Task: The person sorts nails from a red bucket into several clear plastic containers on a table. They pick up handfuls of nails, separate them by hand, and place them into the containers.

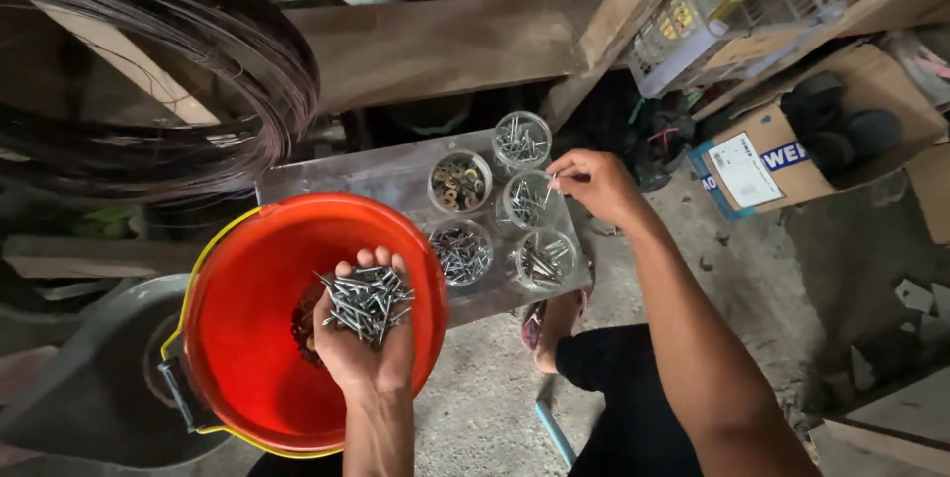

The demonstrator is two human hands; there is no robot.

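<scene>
My left hand (364, 333) is cupped palm up over a red bucket (257, 338), holding a heap of grey screws (368, 301). My right hand (594, 183) pinches a single small screw between thumb and fingers just above a clear plastic cup (527, 202) of screws. Several such cups stand on a grey board (366, 178). One cup (460, 181) holds brass-coloured washers; the others (462, 251) hold grey screws or nails.
A large coil of dark wire (158, 61) lies at the upper left. Wooden beams (435, 42) run behind the board. A cardboard box (792, 141) with dark items and a white basket (732, 2) of bottles sit at the upper right. My knee (633, 378) is below.
</scene>
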